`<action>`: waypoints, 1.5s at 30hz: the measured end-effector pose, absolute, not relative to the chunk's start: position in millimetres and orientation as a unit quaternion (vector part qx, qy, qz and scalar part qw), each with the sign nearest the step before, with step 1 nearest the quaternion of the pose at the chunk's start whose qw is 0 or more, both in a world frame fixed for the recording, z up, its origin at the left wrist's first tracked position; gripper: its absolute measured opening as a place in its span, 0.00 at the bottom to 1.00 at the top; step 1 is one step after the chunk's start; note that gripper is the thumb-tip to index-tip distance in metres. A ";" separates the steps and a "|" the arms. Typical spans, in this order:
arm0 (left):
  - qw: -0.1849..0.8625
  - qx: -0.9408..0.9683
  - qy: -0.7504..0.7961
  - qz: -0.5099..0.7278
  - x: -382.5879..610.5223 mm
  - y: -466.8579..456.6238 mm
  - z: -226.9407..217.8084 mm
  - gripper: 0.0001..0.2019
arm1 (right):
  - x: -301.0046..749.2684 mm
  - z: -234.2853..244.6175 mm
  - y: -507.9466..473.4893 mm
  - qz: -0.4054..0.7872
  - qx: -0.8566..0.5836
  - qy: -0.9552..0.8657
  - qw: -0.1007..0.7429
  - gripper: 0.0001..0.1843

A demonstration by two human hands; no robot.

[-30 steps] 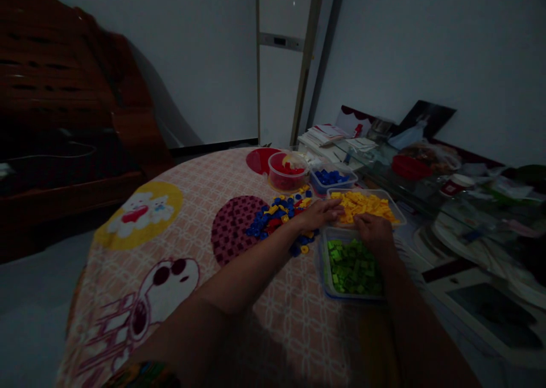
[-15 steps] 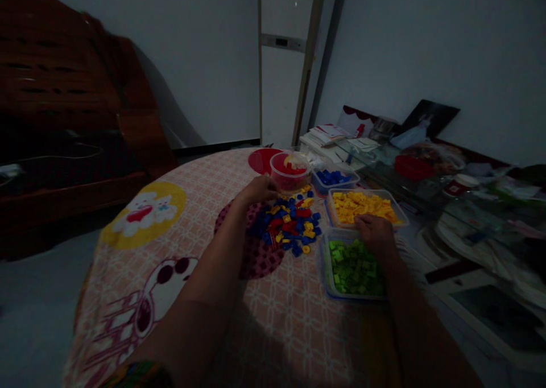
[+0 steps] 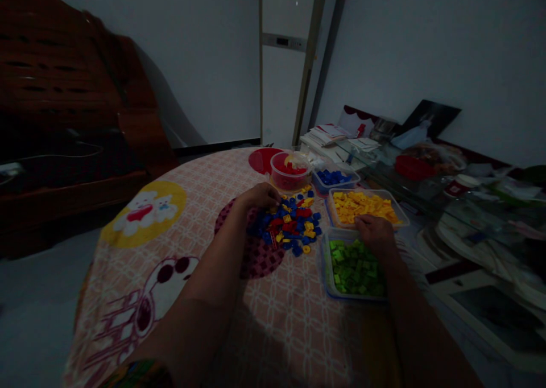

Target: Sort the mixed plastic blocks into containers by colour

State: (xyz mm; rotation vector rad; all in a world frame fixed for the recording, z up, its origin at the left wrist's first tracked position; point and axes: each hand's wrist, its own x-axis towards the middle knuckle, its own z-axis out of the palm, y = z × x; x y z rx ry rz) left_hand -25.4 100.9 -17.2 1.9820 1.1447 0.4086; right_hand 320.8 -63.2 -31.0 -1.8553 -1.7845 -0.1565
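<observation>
My left hand (image 3: 261, 195) hovers at the far left edge of a pile of mixed toy bricks (image 3: 294, 224) in blue, red and yellow. Its fingers are bent down and pressed together; whether they pinch a brick is too dark to tell. At the near rim of a clear box of yellow bricks (image 3: 362, 205) is my right hand (image 3: 376, 232), its fingers closed. What they hold, if anything, is hidden. Beneath that forearm stands a box of green bricks (image 3: 354, 267). Farther back are a box of blue bricks (image 3: 333, 177) and a round tub with red bricks (image 3: 290, 170).
A patterned cloth covers the round table (image 3: 205, 177). Behind the tub lies a red round lid (image 3: 259, 159). To the right, a cluttered glass table holds papers (image 3: 326, 133), a red bowl (image 3: 413, 167) and a cup (image 3: 459, 186). A wooden bench (image 3: 63, 92) stands at the left.
My left hand has dropped slightly nearer, toward the pile's edge. The right hand stays at the yellow bricks' box, almost unmoved.
</observation>
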 end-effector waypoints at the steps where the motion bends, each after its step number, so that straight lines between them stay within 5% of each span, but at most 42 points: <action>1: 0.424 0.773 0.437 0.176 -27.5 101.8 -18.1 0.11 | 320.9 -30.9 -63.0 -0.054 -0.691 -0.666 0.276 0.18; 8: 0.557 0.721 0.333 0.242 -24.0 99.0 -13.9 0.15 | 320.8 -29.7 -62.9 -0.056 -0.689 -0.670 0.271 0.19; 20: 0.612 0.638 0.300 0.359 67.1 67.6 -18.0 0.12 | 320.3 -27.9 -64.1 -0.049 -0.682 -0.643 0.346 0.19; 27: 0.664 0.606 0.213 0.383 121.1 43.8 -42.3 0.21 | 320.1 -26.0 -63.2 -0.035 -0.683 -0.633 0.363 0.19; 34: 0.586 0.690 0.195 0.376 128.4 51.7 -62.3 0.24 | 318.7 -25.6 -64.0 -0.035 -0.688 -0.628 0.362 0.16; 42: 0.363 0.782 0.341 0.374 83.8 69.8 -27.6 0.20 | 318.9 -25.2 -65.1 -0.033 -0.694 -0.635 0.338 0.19; 45: 0.358 0.773 0.373 0.368 56.3 85.9 -20.7 0.19 | 318.8 -25.3 -64.9 -0.031 -0.694 -0.637 0.333 0.19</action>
